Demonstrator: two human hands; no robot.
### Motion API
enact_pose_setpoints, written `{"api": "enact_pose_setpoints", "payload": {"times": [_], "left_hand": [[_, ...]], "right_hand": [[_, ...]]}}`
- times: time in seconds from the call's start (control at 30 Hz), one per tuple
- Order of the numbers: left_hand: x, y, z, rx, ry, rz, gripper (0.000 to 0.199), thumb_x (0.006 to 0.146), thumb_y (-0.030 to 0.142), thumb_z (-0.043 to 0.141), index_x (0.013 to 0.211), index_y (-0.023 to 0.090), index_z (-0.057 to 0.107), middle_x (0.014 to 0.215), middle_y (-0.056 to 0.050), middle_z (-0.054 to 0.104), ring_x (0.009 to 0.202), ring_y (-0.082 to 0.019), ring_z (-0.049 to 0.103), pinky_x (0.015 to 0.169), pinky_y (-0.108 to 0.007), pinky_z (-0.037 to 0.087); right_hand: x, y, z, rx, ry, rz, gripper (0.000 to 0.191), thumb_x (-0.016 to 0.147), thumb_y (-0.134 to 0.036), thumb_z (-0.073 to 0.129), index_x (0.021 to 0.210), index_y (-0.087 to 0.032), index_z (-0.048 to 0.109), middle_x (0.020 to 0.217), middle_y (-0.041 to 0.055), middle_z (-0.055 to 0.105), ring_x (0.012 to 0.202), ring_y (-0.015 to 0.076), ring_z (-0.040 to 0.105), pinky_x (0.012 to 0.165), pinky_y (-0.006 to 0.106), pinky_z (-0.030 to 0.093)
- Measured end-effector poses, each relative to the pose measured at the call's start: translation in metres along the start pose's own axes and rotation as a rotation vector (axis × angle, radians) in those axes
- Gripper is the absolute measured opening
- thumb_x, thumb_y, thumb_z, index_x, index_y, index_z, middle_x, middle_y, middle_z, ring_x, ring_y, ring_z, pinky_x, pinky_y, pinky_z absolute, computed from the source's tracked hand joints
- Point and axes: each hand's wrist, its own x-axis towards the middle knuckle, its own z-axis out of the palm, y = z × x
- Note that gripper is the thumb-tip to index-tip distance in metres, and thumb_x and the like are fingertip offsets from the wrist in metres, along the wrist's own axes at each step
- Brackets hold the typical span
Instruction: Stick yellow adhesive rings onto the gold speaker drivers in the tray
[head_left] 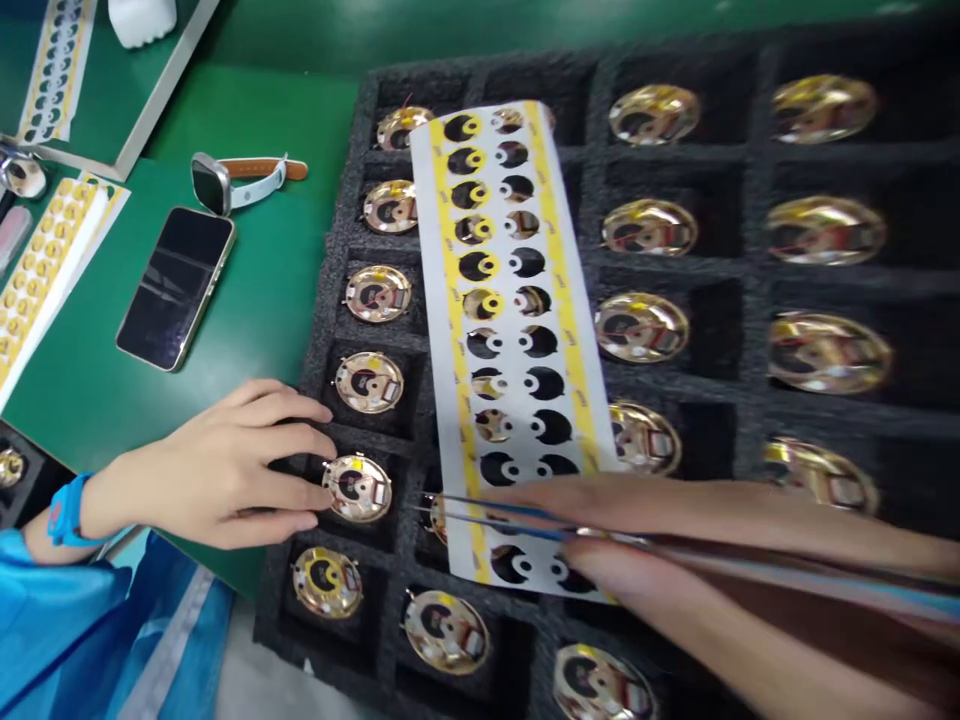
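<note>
My left hand (240, 465) lies palm down at the left edge of the black foam tray (330, 260). Its fingers are spread, and the tips reach a round gold watch-like part (358, 488) in its compartment. In my right hand (675, 560) is a pair of metal tweezers (525, 520), pointing left, its tips apart with nothing visible between them. Under the tweezers a white sheet of die-cut stickers (517, 330) lies across the compartments, yellow pieces left in its upper left column. One gold part (327, 582) at the lower left carries a yellow ring-shaped sticker.
Several more gold parts (643, 327) sit in the tray's compartments. On the green table (262, 260) are a phone (176, 288), a wristwatch (214, 183) and further yellow sticker sheets (45, 270). A metal-edged green board (161, 90) stands at the upper left.
</note>
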Motion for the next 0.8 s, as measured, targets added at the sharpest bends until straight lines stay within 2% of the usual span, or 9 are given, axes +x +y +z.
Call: {"api": "enact_pose_setpoints", "payload": {"times": [0.07, 0.17, 0.4, 0.6, 0.8], "left_hand": [[-0.001, -0.001, 0.000, -0.014, -0.019, 0.002, 0.024, 0.095, 0.028, 0.049, 0.099, 0.019, 0.071, 0.105, -0.009, 0.069, 0.117, -0.025, 0.053, 0.100, -0.042, 0.042], [-0.001, -0.002, 0.000, -0.040, -0.029, 0.007, 0.024, 0.095, 0.027, 0.049, 0.100, 0.019, 0.071, 0.103, -0.009, 0.068, 0.118, -0.026, 0.052, 0.098, -0.042, 0.043], [0.000, -0.002, -0.001, -0.055, -0.050, 0.006, 0.025, 0.095, 0.025, 0.048, 0.100, 0.019, 0.071, 0.103, -0.009, 0.068, 0.120, -0.027, 0.051, 0.098, -0.041, 0.043], [0.000, -0.003, -0.001, -0.059, -0.054, 0.007, 0.024, 0.095, 0.025, 0.048, 0.100, 0.019, 0.071, 0.104, -0.008, 0.068, 0.121, -0.027, 0.050, 0.098, -0.042, 0.042], [-0.002, -0.003, -0.001, -0.074, -0.061, 0.003, 0.023, 0.094, 0.024, 0.050, 0.102, 0.018, 0.070, 0.105, -0.009, 0.068, 0.122, -0.028, 0.050, 0.098, -0.042, 0.042]], "right_hand": [[0.016, -0.025, 0.019, 0.082, -0.082, -0.119, 0.016, 0.078, -0.031, 0.072, 0.087, -0.045, 0.074, 0.080, -0.0069, 0.077, 0.064, 0.0211, 0.073, 0.061, 0.033, 0.066], [0.030, -0.041, 0.036, 0.135, -0.190, -0.060, 0.018, 0.078, -0.025, 0.071, 0.084, -0.041, 0.075, 0.078, -0.0084, 0.077, 0.063, 0.0200, 0.073, 0.055, 0.030, 0.065], [0.027, -0.040, 0.036, 0.151, -0.275, -0.057, 0.024, 0.079, -0.023, 0.069, 0.092, -0.042, 0.074, 0.088, -0.0092, 0.077, 0.075, 0.0185, 0.074, 0.070, 0.031, 0.064], [0.030, -0.041, 0.038, 0.178, -0.260, -0.137, 0.027, 0.080, -0.018, 0.068, 0.092, -0.041, 0.075, 0.085, -0.0081, 0.077, 0.071, 0.0177, 0.074, 0.064, 0.029, 0.063], [0.027, -0.034, 0.039, 0.188, -0.248, -0.167, 0.023, 0.081, -0.019, 0.068, 0.093, -0.037, 0.075, 0.086, -0.0068, 0.078, 0.073, 0.0152, 0.074, 0.067, 0.025, 0.062]]}}
